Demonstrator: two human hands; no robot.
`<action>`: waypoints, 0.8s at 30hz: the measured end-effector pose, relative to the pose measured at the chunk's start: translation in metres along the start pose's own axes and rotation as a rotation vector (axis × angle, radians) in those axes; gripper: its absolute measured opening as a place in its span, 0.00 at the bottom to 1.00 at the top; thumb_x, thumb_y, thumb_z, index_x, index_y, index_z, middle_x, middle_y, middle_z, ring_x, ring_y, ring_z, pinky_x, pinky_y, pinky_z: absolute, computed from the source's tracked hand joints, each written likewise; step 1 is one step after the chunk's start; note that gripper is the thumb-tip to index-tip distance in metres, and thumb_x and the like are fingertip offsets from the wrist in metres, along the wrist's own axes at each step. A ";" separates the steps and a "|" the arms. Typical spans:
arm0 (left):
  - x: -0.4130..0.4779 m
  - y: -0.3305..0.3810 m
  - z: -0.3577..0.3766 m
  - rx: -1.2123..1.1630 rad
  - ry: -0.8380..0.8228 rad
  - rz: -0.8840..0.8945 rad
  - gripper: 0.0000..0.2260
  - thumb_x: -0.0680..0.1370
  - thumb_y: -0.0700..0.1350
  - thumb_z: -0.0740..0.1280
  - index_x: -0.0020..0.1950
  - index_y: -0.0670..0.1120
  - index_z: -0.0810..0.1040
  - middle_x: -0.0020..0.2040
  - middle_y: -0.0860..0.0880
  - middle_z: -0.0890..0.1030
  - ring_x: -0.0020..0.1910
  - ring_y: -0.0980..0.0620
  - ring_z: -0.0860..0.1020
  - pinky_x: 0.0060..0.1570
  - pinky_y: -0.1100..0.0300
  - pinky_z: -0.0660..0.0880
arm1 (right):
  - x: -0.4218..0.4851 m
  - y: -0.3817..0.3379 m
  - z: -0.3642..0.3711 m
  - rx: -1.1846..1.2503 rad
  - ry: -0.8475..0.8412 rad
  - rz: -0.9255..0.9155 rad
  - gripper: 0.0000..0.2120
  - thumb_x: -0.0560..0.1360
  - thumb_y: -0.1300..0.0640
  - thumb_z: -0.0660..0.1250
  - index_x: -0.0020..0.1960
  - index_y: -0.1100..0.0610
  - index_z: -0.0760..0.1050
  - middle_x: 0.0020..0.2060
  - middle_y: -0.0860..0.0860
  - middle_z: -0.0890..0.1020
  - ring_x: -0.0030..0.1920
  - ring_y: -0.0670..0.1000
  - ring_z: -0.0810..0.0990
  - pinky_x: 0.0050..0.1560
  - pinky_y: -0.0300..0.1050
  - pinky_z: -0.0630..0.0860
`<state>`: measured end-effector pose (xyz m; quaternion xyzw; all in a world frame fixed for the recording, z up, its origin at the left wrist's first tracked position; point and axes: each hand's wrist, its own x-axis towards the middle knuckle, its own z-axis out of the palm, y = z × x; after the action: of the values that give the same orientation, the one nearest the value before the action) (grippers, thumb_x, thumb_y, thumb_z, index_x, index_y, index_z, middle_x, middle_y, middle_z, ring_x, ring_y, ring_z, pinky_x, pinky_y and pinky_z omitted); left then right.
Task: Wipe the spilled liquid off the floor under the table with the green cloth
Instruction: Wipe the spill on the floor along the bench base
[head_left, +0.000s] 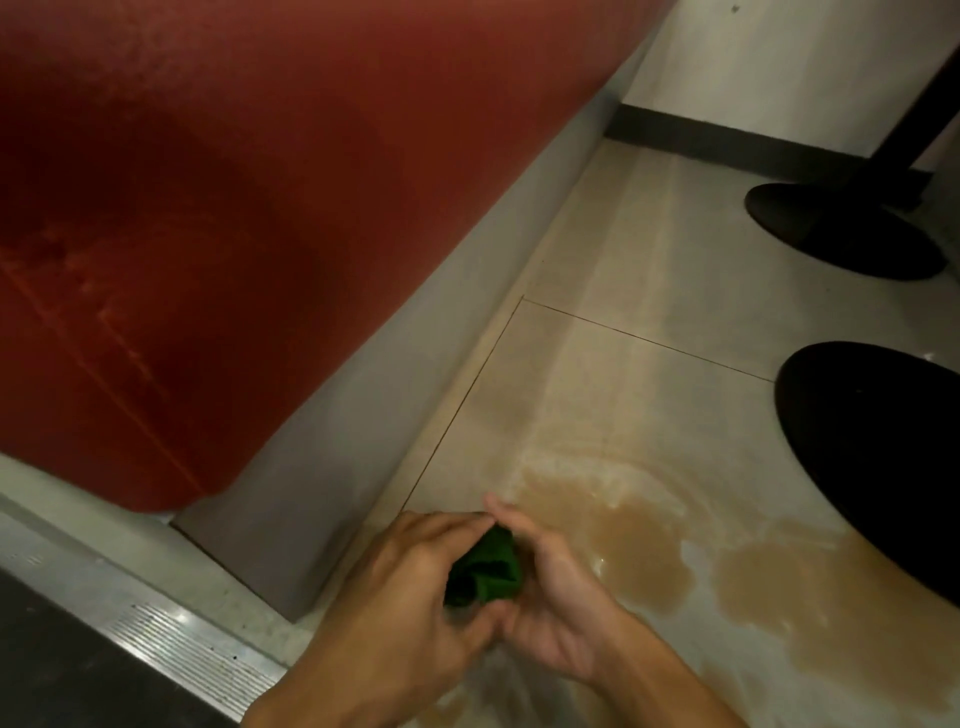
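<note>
A bunched green cloth (485, 571) is clasped between both my hands low in the frame, just above the tiled floor. My left hand (395, 587) wraps it from the left, my right hand (550, 597) cups it from the right. A brown puddle of spilled liquid (727, 566) spreads over the beige tiles to the right of my hands, reaching a black table base. A wet smear runs up the floor beyond the puddle.
A red bench seat (208, 208) on a grey plinth (374, 415) fills the left. Two black round table bases (883, 467) (841, 228) stand on the right. A metal threshold strip (171, 644) lies bottom left. A white wall with dark skirting (753, 140) closes the far end.
</note>
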<state>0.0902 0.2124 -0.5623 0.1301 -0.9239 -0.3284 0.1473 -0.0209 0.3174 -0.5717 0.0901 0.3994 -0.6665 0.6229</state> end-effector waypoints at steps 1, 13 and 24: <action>-0.001 0.001 -0.001 -0.100 0.019 -0.022 0.25 0.64 0.60 0.69 0.62 0.60 0.77 0.54 0.72 0.74 0.58 0.68 0.72 0.56 0.74 0.69 | 0.000 -0.006 0.000 -0.077 0.022 -0.026 0.22 0.74 0.52 0.69 0.60 0.68 0.75 0.54 0.65 0.81 0.52 0.61 0.82 0.57 0.54 0.78; -0.018 -0.071 0.048 0.230 -0.165 -0.377 0.32 0.80 0.62 0.43 0.63 0.47 0.79 0.66 0.52 0.76 0.66 0.53 0.70 0.66 0.68 0.50 | 0.071 -0.161 -0.030 -1.145 0.717 -0.869 0.16 0.77 0.58 0.66 0.65 0.55 0.70 0.55 0.50 0.77 0.56 0.53 0.76 0.58 0.45 0.74; -0.012 -0.079 0.047 0.184 -0.126 -0.398 0.36 0.76 0.68 0.37 0.66 0.54 0.76 0.70 0.60 0.70 0.71 0.60 0.63 0.67 0.73 0.45 | 0.137 -0.118 -0.055 -1.940 0.486 -0.627 0.31 0.78 0.47 0.60 0.77 0.49 0.53 0.77 0.55 0.55 0.76 0.59 0.51 0.76 0.51 0.50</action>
<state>0.0960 0.1840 -0.6505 0.3017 -0.9135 -0.2727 0.0091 -0.1770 0.2375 -0.6431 -0.4241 0.8825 -0.1559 0.1306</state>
